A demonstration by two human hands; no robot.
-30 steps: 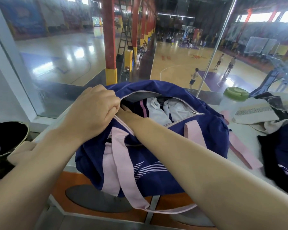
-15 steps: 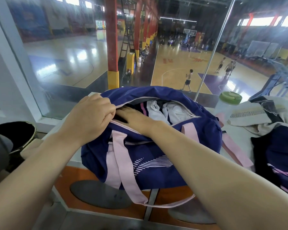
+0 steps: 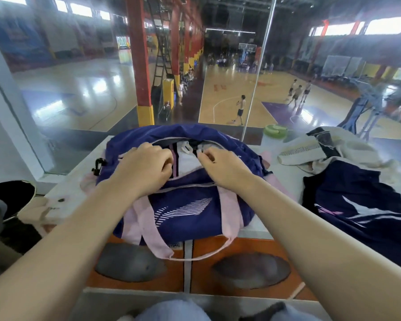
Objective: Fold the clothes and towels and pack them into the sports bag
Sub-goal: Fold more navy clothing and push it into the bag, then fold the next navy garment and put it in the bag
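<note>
Navy bag (image 3: 183,205) sits on the ledge before you; your right hand (image 3: 220,167) has come out of it and now pinches the zipper edge, while your left hand (image 3: 146,167) grips the opposite edge. White cloth (image 3: 185,158) lies inside, but a towel (image 3: 315,149) and shirt (image 3: 357,205) wait unpacked to the right.
</note>
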